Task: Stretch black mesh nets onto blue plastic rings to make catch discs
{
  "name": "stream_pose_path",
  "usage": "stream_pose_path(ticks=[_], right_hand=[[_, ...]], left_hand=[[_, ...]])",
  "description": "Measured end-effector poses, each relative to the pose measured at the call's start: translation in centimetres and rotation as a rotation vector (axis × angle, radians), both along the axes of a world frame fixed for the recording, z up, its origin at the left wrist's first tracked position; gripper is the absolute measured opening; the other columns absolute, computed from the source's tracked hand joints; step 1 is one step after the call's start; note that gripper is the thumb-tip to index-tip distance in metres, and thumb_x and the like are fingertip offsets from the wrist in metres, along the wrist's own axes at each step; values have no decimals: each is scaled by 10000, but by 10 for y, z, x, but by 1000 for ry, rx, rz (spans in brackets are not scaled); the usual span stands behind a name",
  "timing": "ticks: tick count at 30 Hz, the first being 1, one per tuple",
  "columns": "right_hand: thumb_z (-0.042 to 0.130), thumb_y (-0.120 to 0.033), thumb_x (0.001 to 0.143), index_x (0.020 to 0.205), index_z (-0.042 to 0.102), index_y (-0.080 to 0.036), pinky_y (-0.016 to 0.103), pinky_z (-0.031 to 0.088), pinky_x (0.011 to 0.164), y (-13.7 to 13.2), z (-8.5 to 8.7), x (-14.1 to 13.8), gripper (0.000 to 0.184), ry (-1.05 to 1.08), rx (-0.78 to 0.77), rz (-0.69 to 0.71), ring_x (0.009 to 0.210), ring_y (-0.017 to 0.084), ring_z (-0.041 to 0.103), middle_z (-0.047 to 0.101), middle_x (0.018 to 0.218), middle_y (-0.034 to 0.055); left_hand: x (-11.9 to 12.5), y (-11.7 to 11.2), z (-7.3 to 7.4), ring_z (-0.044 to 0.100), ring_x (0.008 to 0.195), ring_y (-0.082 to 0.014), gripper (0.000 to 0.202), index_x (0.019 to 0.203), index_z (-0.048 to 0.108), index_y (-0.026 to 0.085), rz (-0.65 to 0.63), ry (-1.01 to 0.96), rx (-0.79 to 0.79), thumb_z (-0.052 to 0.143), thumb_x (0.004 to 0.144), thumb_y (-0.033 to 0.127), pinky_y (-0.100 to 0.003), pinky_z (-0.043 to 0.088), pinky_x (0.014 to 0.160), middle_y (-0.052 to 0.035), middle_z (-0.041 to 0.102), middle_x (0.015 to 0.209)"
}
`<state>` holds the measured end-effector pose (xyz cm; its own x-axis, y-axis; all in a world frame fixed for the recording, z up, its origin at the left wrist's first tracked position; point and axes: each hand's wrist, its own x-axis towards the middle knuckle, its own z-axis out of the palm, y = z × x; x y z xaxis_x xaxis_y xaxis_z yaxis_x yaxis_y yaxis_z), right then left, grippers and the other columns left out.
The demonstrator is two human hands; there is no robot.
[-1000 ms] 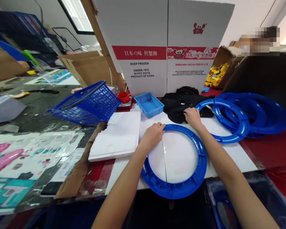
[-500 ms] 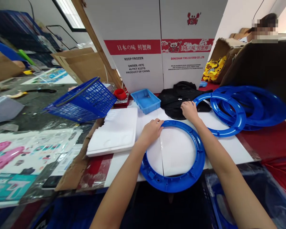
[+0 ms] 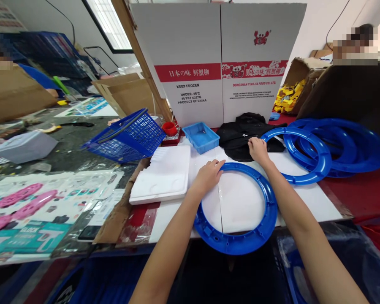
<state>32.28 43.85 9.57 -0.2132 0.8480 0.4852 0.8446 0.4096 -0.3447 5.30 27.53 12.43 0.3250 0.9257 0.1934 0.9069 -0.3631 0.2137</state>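
Note:
A blue plastic ring (image 3: 271, 207) lies in front of me on white board, its ribbed side up and its near edge jutting past the table's front. My left hand (image 3: 210, 176) is closed on its upper-left rim. My right hand (image 3: 259, 150) is closed on the left edge of a second blue ring (image 3: 324, 164), smooth side up, beside a black cloth (image 3: 239, 133). The fingertips of the right hand are partly hidden. Behind that ring, several more large blue rings (image 3: 372, 145) lie overlapping at the right.
A light-blue tray (image 3: 205, 145), white foam block (image 3: 164, 177) and tilted blue basket (image 3: 126, 139) stand to the left. White carton panels (image 3: 198, 112) rise at the back. Below the table's right front is a plastic-lined bin (image 3: 342, 249). Other people are at both sides.
The camera view has turned slightly left, so everything sits farther right and a little lower. Both hands keep their places on the two rings.

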Motion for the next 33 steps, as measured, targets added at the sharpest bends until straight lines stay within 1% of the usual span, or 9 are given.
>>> stream_pose_path(ticks=[7, 12, 14, 18, 23, 26, 29, 31, 33], right_hand=[[352, -293, 1109, 1126, 612, -220, 448, 424, 1114, -24, 39, 7, 271, 192, 49, 52, 1170, 284, 641, 731, 1238, 136], [392, -519, 1142, 1129, 555, -260, 346, 484, 860, -62, 83, 17, 306, 645, 251, 126, 925, 222, 636, 668, 1042, 50], [480, -566, 1104, 1049, 555, -261, 318, 432, 721, -71, 91, 18, 319, 666, 169, 134, 757, 192, 560, 587, 867, 1], [633, -584, 1012, 943, 582, -247, 293, 320, 595, -85, 98, 10, 347, 543, -267, 324, 614, 146, 421, 494, 703, -46], [752, -622, 911, 958, 607, -229, 259, 381, 614, -108, 111, -6, 422, 758, -669, 568, 672, 133, 501, 569, 774, -40], [802, -590, 856, 941, 605, -219, 258, 426, 649, -110, 108, -11, 430, 848, -752, 575, 711, 140, 546, 604, 800, -31], [761, -515, 873, 930, 628, -204, 252, 418, 629, -103, 96, -11, 344, 782, -744, 500, 711, 141, 552, 613, 783, -24], [695, -469, 917, 977, 652, -205, 251, 394, 599, -99, 88, -11, 274, 631, -742, 462, 690, 141, 545, 621, 767, -25], [643, -452, 964, 1090, 663, -218, 254, 388, 591, -98, 83, -11, 267, 458, -710, 450, 677, 145, 546, 630, 761, -31]], left_hand=[[0, 0, -1, 640, 1248, -297, 531, 1630, 472, 215, -2, 14, 17, 479, 1101, 262, -412, 546, 1041, -136, 660, 1412], [5, -3, 5, 660, 1246, -313, 491, 1582, 523, 201, 51, 9, -6, 504, 1098, 283, -422, 555, 1005, -149, 679, 1395], [6, -2, 8, 675, 1233, -322, 491, 1569, 534, 206, 92, -12, -39, 534, 1086, 290, -426, 564, 980, -151, 679, 1404], [1, 3, 13, 657, 1295, -327, 490, 1549, 547, 199, 168, -103, -68, 578, 1068, 287, -448, 543, 1064, -169, 651, 1448], [15, -5, 31, 587, 1420, -300, 470, 1478, 616, 205, -130, -705, -154, 533, 1104, 478, -475, 444, 1239, -151, 641, 1492], [31, -10, 42, 708, 1224, -287, 658, 1557, 526, 236, -281, -1082, -548, 615, 1035, 628, -467, 571, 1073, -137, 711, 1349], [36, -6, 42, 754, 989, -234, 775, 1552, 501, 242, -290, -1228, -819, 753, 937, 641, -385, 618, 884, -107, 738, 1162], [32, -1, 34, 740, 904, -198, 810, 1583, 443, 261, -217, -1259, -775, 806, 914, 540, -336, 613, 810, -68, 724, 1081], [25, 2, 24, 711, 813, -161, 896, 1655, 320, 289, -105, -1178, -573, 804, 904, 368, -321, 609, 773, -39, 706, 1065]])
